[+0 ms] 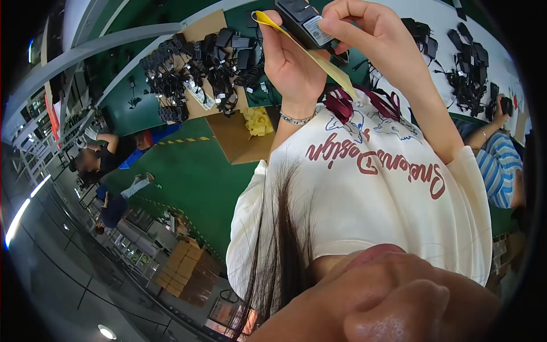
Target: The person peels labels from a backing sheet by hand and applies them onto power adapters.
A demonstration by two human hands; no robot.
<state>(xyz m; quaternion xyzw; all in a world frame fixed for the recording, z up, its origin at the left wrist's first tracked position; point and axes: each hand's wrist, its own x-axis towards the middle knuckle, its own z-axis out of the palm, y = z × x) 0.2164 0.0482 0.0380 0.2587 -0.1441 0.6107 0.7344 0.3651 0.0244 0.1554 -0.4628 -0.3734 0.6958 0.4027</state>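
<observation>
Near the top of the head view, a black power adapter (296, 20) with a white label (315, 29) is held up in front of my chest. My left hand (293, 71), with a bracelet at the wrist, is closed around it from below. A long yellow strip (327, 67) runs along the adapter's side against this hand; its far end curls over. My right hand (370, 25) has its thumb on the label, its fingers bent against the adapter's end. Part of the adapter is cut off by the frame edge.
Many black adapters with cables (219, 65) lie on cardboard on the green table (117, 105). A cardboard box (225, 137) holds yellow scraps (258, 121). More adapters (470, 71) lie at right, beside a person in a striped top (496, 176). Other people are at left.
</observation>
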